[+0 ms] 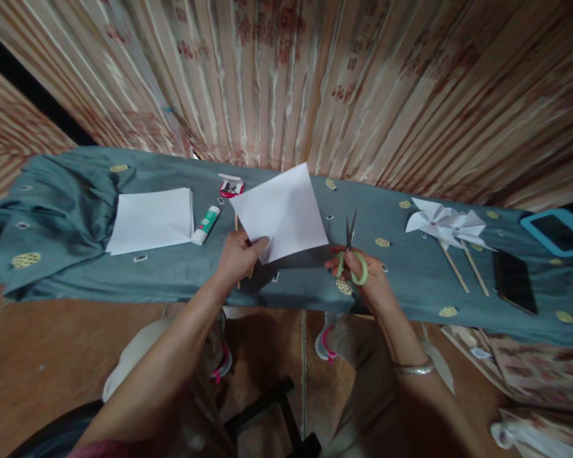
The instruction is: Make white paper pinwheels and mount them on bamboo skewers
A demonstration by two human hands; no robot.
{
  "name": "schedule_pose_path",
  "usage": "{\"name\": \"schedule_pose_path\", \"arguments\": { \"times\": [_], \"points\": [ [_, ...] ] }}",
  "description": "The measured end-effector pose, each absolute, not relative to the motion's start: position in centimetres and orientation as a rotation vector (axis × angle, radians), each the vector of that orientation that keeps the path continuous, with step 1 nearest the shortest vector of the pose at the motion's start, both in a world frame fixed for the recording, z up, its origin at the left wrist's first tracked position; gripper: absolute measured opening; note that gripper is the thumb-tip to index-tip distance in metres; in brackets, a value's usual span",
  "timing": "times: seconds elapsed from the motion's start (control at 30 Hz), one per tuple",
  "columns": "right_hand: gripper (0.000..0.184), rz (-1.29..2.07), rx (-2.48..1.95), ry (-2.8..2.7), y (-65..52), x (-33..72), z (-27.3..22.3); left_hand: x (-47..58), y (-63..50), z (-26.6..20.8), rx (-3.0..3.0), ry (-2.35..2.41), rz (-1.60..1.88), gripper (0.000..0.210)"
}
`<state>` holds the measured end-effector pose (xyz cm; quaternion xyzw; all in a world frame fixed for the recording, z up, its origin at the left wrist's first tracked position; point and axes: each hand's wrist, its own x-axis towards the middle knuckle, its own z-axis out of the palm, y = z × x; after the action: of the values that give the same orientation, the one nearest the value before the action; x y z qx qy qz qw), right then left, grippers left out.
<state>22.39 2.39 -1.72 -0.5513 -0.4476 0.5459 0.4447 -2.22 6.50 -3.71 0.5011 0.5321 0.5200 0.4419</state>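
Note:
My left hand [240,257] pinches one corner of a white, roughly square sheet of paper [286,213], thumb on top, and holds it tilted above the cloth. In my right hand [363,270] is a pair of scissors [351,251] with pale green handles, its blades pointing away from me and slightly parted at the tips. The scissors are apart from the paper, to its right. Wooden sticks [237,222] lie partly hidden beneath the sheet and my left hand.
A green cloth [167,277] covers the narrow table. On the left are a paper stack [150,222], a glue stick [206,225] and a small red box [232,186]. Paper pinwheels [444,222] on sticks, a dark phone [514,281] and a blue-framed tablet [556,231] lie right.

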Motion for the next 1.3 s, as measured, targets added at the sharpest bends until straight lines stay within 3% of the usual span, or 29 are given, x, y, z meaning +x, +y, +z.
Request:
{"name": "schedule_pose_path", "arguments": {
  "times": [0.27,0.53,0.7,1.07,1.3],
  "points": [
    [0.041,1.201,-1.310,-0.979,3.8,22.3,-2.8,-1.1,5.4,-3.6,1.376,1.174,1.084,0.010],
    [0.035,1.171,-1.274,-0.905,3.8,21.9,-2.5,0.3,4.9,-2.6,0.626,0.975,1.119,0.024],
    [0.038,1.122,-1.304,-0.844,4.0,21.5,-2.6,1.1,4.2,-2.0,0.410,0.807,1.141,0.025],
    [0.045,1.165,-1.358,-0.972,3.5,21.0,-1.8,2.0,4.7,-2.5,0.459,0.972,1.269,0.033],
    [0.059,1.560,-1.222,-1.229,1.7,22.2,-2.2,-0.3,7.1,-2.3,0.565,1.113,1.595,0.035]
  ]
}}
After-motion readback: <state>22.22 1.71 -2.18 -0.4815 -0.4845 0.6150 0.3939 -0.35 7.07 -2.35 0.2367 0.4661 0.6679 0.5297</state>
